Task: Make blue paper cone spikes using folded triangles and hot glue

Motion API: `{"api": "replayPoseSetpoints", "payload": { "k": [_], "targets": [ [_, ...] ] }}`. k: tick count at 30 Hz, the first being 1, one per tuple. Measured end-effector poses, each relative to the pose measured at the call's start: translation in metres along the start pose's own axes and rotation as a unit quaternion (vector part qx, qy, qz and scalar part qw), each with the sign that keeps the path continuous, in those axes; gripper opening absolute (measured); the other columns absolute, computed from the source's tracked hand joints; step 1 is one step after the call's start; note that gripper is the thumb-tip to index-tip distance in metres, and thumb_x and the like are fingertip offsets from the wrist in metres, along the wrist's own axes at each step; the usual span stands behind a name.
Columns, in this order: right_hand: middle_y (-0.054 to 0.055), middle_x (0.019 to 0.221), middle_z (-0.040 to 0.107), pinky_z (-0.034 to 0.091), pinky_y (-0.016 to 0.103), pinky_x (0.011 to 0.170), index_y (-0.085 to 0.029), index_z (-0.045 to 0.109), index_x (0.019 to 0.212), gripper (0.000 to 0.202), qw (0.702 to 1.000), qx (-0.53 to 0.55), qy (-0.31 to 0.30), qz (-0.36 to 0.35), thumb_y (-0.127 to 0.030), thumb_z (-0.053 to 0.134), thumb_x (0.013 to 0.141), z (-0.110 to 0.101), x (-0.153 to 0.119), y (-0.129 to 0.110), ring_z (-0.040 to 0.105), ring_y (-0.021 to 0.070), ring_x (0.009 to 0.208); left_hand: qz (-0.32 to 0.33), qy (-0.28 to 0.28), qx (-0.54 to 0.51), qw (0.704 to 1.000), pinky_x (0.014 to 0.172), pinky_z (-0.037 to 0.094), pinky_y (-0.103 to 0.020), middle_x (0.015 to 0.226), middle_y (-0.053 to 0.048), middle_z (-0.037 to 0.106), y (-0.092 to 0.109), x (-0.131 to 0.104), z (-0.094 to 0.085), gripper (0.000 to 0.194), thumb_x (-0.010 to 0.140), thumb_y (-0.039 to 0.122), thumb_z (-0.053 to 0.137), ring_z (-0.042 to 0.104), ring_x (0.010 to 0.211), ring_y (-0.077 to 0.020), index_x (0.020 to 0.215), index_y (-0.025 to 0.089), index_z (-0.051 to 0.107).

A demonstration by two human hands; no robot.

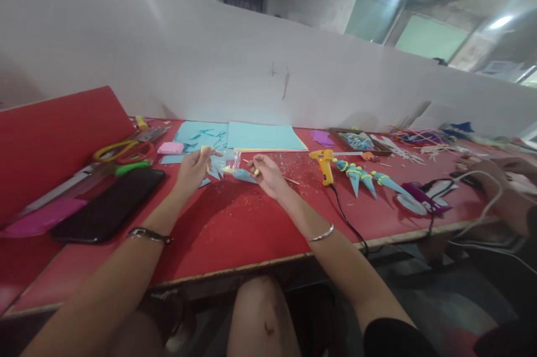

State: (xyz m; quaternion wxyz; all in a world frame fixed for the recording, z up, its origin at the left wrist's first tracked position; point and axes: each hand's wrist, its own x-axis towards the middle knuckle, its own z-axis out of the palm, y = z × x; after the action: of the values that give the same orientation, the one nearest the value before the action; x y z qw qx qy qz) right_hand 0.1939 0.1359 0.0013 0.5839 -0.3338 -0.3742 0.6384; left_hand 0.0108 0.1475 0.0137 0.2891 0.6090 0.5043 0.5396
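My left hand (196,168) is closed, its fingers pinching a small yellow piece (205,151) whose kind I cannot make out. To its right my right hand (269,177) is closed around a thin wooden stick (291,180); a small pale yellow bit (257,172) shows at its fingertips. Between the hands lies a clear plastic bag (229,159) with something yellow in it. Cut light blue paper pieces (245,176) lie on the red table just below the fingers.
A yellow glue gun (324,165) stands right of my hands, beside blue paper cones with yellow trim (361,177). Light blue sheets (264,136) lie behind. At left are a black phone (111,206) and scissors (123,151). Another person's arm (505,195) reaches in at far right.
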Motion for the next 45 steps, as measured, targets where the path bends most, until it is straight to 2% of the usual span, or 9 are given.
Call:
{"api": "replayPoseSetpoints", "payload": {
  "k": [7,10,13,17,21,30,35,40,45],
  "targets": [
    [0.002,0.078,0.067,0.047,0.021,0.076,-0.015,0.066,0.072,0.009,0.998,-0.007,-0.067,0.006,-0.023,0.067,0.07,-0.003,0.0,0.003,0.06,0.0088,0.078,-0.007,0.01,-0.009,1.0,0.034,0.021,-0.022,0.041,0.004,0.04,0.005,-0.002,0.001,0.04,0.083,0.047,0.043,0.028,0.031,-0.0067,0.074,0.015,0.064],
    [0.0,0.065,0.063,0.045,0.018,0.058,-0.015,0.065,0.068,0.016,0.998,-0.022,-0.052,0.03,-0.03,0.07,0.068,-0.002,-0.002,0.003,0.056,0.0057,0.061,-0.006,0.008,-0.014,1.0,0.033,0.022,-0.022,0.04,0.004,0.04,0.005,-0.002,0.001,0.04,0.084,0.047,0.043,0.028,0.031,-0.0066,0.073,0.015,0.064],
    [-0.005,0.048,0.05,0.027,0.015,0.039,-0.014,0.055,0.056,0.032,0.997,-0.042,-0.049,0.038,-0.041,0.07,0.067,-0.001,-0.004,0.0,0.035,0.001,0.039,0.0,0.005,-0.019,1.0,0.033,0.022,-0.021,0.04,0.005,0.039,0.004,-0.002,0.0,0.039,0.084,0.045,0.042,0.028,0.03,-0.0061,0.073,0.015,0.064],
    [-0.01,0.038,0.032,0.015,0.018,0.037,-0.018,0.034,0.048,0.052,0.996,-0.018,-0.075,0.042,-0.055,0.064,0.069,0.0,-0.005,-0.005,0.019,0.0008,0.034,0.002,0.01,-0.015,1.0,0.034,0.023,-0.021,0.042,0.005,0.041,0.004,-0.002,-0.001,0.037,0.086,0.042,0.041,0.029,0.03,-0.0058,0.074,0.015,0.064],
    [-0.01,0.04,0.03,0.014,0.018,0.038,-0.019,0.027,0.053,0.053,0.995,-0.002,-0.09,0.053,-0.056,0.061,0.07,-0.002,-0.005,-0.007,0.018,0.0016,0.035,0.001,0.01,-0.011,1.0,0.035,0.024,-0.021,0.041,0.005,0.041,0.006,-0.002,-0.001,0.037,0.085,0.042,0.042,0.03,0.031,-0.0057,0.073,0.015,0.064],
    [-0.008,0.055,0.055,0.03,0.015,0.044,-0.02,0.039,0.068,0.033,0.991,-0.05,-0.123,0.002,-0.035,0.068,0.067,-0.005,-0.007,-0.005,0.043,0.0025,0.044,0.011,0.017,-0.018,1.0,0.034,0.023,-0.022,0.04,0.006,0.039,0.006,-0.002,-0.001,0.038,0.084,0.044,0.043,0.029,0.031,-0.006,0.069,0.016,0.062],
    [-0.01,0.044,0.047,0.021,0.018,0.039,-0.02,0.057,0.097,0.026,0.985,-0.078,-0.155,0.015,-0.039,0.058,0.078,-0.004,-0.01,-0.008,0.028,0.0025,0.034,0.018,0.022,-0.015,0.999,0.035,0.023,-0.021,0.041,0.006,0.04,0.006,-0.002,-0.001,0.038,0.084,0.046,0.044,0.03,0.031,-0.0055,0.07,0.016,0.062],
    [-0.011,0.031,0.018,0.014,0.02,0.039,-0.018,0.05,0.052,0.05,0.991,-0.05,-0.125,0.011,-0.061,0.048,0.078,-0.005,-0.007,-0.009,0.012,0.0032,0.032,0.008,0.024,0.0,1.0,0.036,0.024,-0.022,0.04,0.005,0.039,0.008,-0.003,-0.001,0.037,0.086,0.042,0.041,0.031,0.031,-0.0063,0.069,0.016,0.062],
    [-0.006,0.043,0.031,0.022,0.019,0.041,-0.015,0.063,0.061,0.046,0.992,-0.01,-0.118,0.047,-0.054,0.049,0.08,0.0,-0.007,-0.013,0.024,0.0045,0.042,0.0,0.023,-0.001,1.0,0.035,0.023,-0.022,0.041,0.005,0.04,0.009,-0.003,-0.001,0.038,0.086,0.043,0.041,0.03,0.03,-0.0058,0.068,0.016,0.061]
  ]
}}
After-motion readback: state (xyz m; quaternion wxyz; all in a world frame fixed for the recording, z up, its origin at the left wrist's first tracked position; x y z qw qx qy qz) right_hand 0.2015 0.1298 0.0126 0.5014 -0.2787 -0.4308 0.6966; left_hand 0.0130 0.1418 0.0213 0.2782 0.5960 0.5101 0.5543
